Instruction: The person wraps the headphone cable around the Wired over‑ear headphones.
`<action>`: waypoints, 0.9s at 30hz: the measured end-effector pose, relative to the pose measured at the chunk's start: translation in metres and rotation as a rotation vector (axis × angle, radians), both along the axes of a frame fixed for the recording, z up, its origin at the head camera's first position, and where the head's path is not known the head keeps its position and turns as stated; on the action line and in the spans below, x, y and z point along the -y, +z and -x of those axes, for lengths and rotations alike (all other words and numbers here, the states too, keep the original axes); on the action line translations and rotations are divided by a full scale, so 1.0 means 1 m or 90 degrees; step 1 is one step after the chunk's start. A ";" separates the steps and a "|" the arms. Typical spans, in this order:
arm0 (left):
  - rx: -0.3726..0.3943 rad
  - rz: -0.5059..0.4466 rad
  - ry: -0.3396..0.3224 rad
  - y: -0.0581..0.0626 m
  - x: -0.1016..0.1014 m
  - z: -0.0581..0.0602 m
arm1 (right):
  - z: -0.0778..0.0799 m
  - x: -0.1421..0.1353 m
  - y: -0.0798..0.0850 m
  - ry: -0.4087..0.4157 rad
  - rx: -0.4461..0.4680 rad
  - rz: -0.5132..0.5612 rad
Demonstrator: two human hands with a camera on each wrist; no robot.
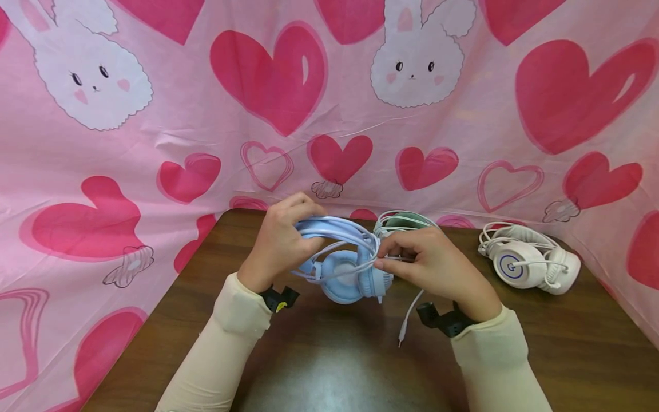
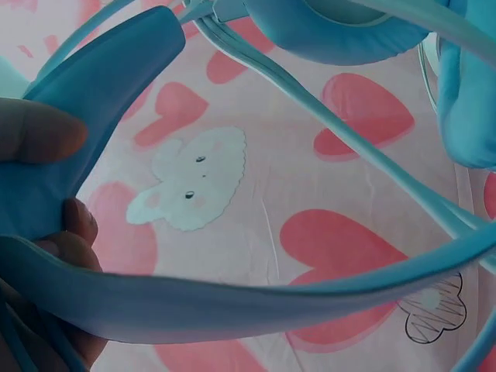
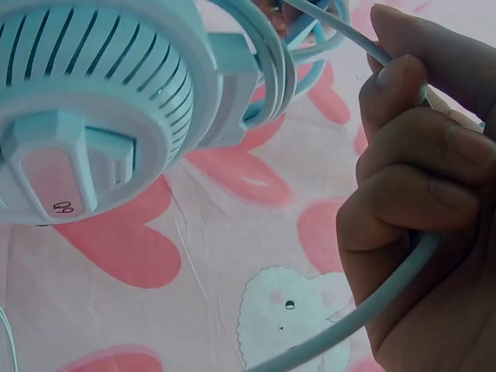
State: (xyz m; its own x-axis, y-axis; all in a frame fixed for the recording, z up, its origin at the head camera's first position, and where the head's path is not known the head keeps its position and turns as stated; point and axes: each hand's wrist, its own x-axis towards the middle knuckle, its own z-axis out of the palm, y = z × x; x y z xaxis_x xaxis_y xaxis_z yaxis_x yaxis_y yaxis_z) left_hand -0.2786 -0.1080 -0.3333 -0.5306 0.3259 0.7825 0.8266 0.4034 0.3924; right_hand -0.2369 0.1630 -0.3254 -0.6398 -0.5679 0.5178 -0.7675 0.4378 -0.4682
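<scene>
A pair of light blue headphones is held up above the table. My left hand grips its headband, thumb on one side and fingers curled on the other. The cable is looped several times around the headband and beside the vented ear cup. Close to that ear cup, my right hand pinches the cable between thumb and index finger, the other fingers curled over it. Below the right hand dangles the cable's free end with its plug.
Behind the right hand, partly hidden, stand green headphones with a wound white cable. White headphones lie at the right of the brown wooden table. A pink cloth with hearts and rabbits hangs along the back and sides.
</scene>
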 end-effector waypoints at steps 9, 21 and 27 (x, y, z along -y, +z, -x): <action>0.006 -0.025 -0.065 0.001 0.001 0.001 | -0.003 -0.007 0.002 -0.027 -0.011 0.005; 0.039 -0.001 -0.158 0.002 0.003 0.001 | -0.007 -0.020 0.007 0.002 -0.017 0.047; 0.071 -0.018 -0.274 0.002 0.004 0.002 | -0.007 -0.025 0.008 0.050 -0.018 0.081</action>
State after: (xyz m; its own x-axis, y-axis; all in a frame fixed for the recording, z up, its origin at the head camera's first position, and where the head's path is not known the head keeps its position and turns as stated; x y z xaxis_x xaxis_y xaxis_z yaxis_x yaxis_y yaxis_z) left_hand -0.2807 -0.1120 -0.3310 -0.4322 0.5154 0.7400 0.8693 0.0198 0.4940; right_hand -0.2302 0.1879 -0.3177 -0.5805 -0.5441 0.6058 -0.8105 0.3144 -0.4942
